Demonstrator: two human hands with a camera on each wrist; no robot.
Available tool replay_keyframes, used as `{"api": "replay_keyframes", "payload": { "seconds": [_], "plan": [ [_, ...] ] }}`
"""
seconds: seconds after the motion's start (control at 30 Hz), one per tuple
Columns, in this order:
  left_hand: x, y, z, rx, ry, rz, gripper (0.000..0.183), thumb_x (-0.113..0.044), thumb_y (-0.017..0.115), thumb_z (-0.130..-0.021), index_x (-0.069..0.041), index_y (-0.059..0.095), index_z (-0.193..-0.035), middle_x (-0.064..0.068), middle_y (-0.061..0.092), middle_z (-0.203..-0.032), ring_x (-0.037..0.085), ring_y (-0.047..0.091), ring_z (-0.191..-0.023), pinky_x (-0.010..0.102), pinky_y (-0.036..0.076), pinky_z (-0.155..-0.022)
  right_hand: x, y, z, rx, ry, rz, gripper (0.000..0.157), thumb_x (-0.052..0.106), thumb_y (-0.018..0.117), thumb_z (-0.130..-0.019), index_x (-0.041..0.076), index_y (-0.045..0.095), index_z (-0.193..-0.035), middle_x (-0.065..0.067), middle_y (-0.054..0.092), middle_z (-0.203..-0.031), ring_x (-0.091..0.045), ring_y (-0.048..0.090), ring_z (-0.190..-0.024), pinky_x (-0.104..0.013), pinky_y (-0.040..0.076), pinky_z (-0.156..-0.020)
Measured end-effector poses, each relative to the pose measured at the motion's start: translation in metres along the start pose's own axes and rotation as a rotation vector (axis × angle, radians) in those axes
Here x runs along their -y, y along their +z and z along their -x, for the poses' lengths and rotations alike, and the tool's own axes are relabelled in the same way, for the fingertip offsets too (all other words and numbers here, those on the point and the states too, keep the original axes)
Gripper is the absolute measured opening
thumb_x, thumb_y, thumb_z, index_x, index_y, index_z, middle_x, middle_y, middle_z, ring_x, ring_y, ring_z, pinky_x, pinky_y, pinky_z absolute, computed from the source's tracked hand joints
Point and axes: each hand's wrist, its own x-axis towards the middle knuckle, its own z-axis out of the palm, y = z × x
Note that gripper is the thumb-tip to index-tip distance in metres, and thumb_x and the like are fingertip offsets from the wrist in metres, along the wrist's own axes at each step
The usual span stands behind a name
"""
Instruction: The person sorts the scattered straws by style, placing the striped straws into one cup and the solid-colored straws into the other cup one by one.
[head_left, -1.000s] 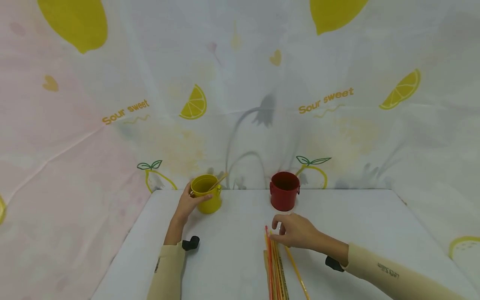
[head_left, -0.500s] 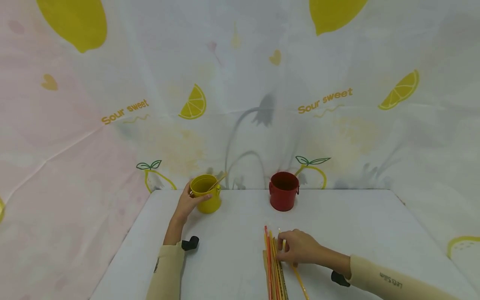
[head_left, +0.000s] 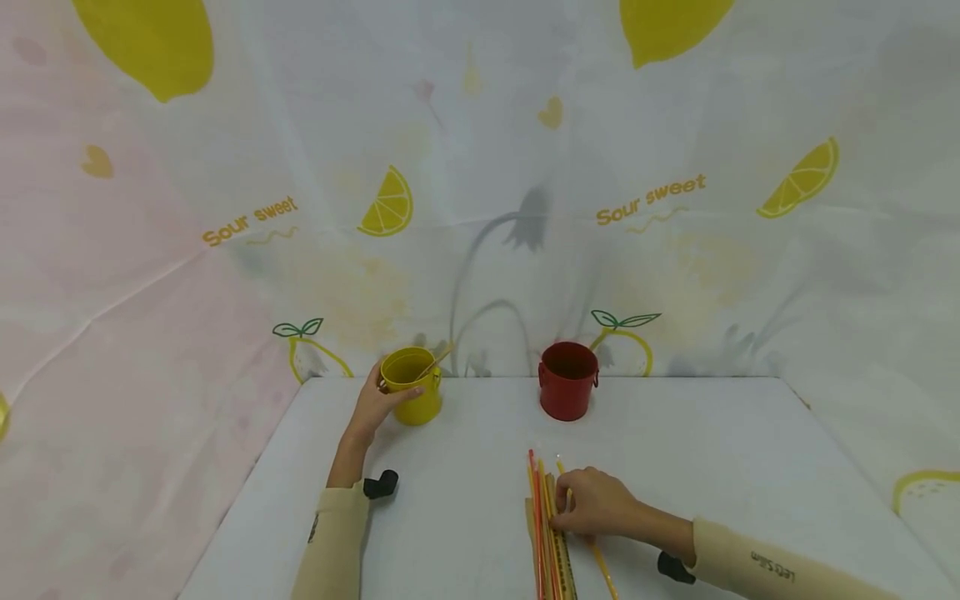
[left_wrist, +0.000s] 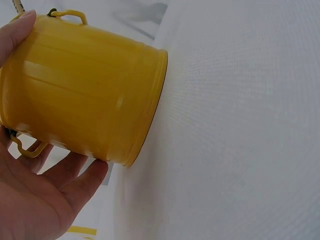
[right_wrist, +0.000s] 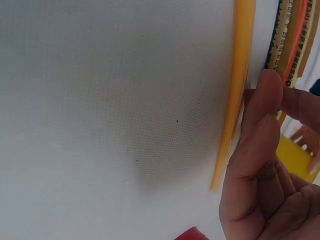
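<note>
My left hand [head_left: 371, 410] holds a small yellow bucket [head_left: 423, 406] at the back left of the table, thumb near its rim and fingers along its side. One thin straw [head_left: 437, 360] leans out of the bucket. My right hand [head_left: 600, 504], fingers bent, lies at the right side of a row of drinking straws [head_left: 545, 550], some red and orange, some brown with print. Under this hand passes a separate orange straw [right_wrist: 239, 75], lying apart from the row. In the right wrist view the fingertips [right_wrist: 270, 85] are right at the printed straws; whether they pinch one I cannot tell.
A red bucket [head_left: 567, 396] stands at the back right, beyond the straws. The white table [head_left: 465, 467] ends at a fabric backdrop [head_left: 480, 167] printed with lemons, which hangs directly behind both buckets.
My right hand has come down toward me, from above the straws' far ends to the right side of the row. The left hand and both buckets have stayed in place.
</note>
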Motion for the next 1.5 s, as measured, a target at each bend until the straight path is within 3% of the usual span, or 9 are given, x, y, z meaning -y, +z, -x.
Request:
{"api": "replay_keyframes", "payload": {
  "seconds": [0.43,0.53,1.1,1.5],
  "plan": [
    [-0.0063,0.0001,0.0024,0.024,-0.012,0.018,0.1,-0.032,0.085,-0.078,-0.019,0.023,-0.156,0.008,0.032,-0.153,0.033,0.031,-0.139,0.053,0.026,-0.114,0.0028,-0.0035,-0.0027,0.057,0.215,-0.06,0.027,0.03,0.082,-0.08,0.014,0.061,-0.079,0.0,0.059,-0.063,-0.011,0.053,-0.046,-0.023,0.044,-0.04],
    [-0.001,0.0008,-0.0001,0.009,0.005,0.012,0.101,-0.038,0.086,-0.076,-0.021,0.026,-0.155,0.005,0.035,-0.151,0.031,0.033,-0.137,0.053,0.027,-0.113,0.003,-0.0036,-0.0027,0.062,0.233,-0.081,0.025,0.028,0.082,-0.081,0.013,0.061,-0.08,-0.001,0.06,-0.064,-0.011,0.054,-0.045,-0.023,0.044,-0.04],
    [0.0007,0.0004,-0.0018,0.012,0.021,0.015,0.099,-0.035,0.086,-0.076,-0.021,0.027,-0.154,0.006,0.036,-0.15,0.03,0.034,-0.137,0.052,0.027,-0.113,0.0016,0.0052,-0.0036,0.079,0.294,-0.266,0.021,0.022,0.076,-0.083,0.009,0.06,-0.081,-0.004,0.065,-0.061,-0.01,0.06,-0.045,-0.017,0.039,-0.039],
    [0.0023,0.0002,-0.0008,0.005,0.006,0.008,0.1,-0.037,0.086,-0.076,-0.022,0.027,-0.154,0.005,0.036,-0.15,0.03,0.034,-0.136,0.052,0.027,-0.113,0.0042,0.001,-0.0035,0.114,0.331,-0.262,0.022,0.024,0.078,-0.084,0.009,0.061,-0.08,-0.004,0.066,-0.061,-0.008,0.059,-0.045,-0.017,0.04,-0.039]
  ]
}}
